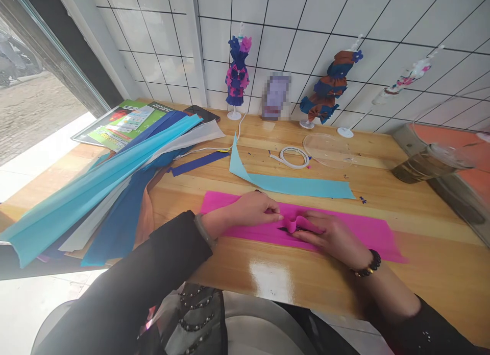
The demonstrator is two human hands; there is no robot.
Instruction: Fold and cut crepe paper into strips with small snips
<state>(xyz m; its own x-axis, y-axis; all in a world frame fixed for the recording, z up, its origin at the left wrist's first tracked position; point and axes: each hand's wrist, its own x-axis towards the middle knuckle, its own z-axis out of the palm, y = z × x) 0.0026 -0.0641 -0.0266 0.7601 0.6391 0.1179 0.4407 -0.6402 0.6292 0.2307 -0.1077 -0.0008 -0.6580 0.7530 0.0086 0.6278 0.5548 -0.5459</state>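
Note:
A long pink sheet [367,237] lies flat across the table before me. My left hand [255,210] rests over its left half, fingers pinched at the sheet beside a curled-up pink flap. On the right, my right hand [337,237] has its fingers wrapped round the curled part of the pink sheet, with a dark pointed tool [283,229] sticking out under the flap; most of that tool is hidden. Just behind the pink sheet lies a light blue strip [306,185], its left end standing up in a point.
Coloured sheets [103,176] are heaped at the left, over a green packet [130,125]. A tape roll [294,157], a clear disc [329,150], small dressed figures [237,79] and a phone [276,95] are farther back. A dark jar [417,163] stands right.

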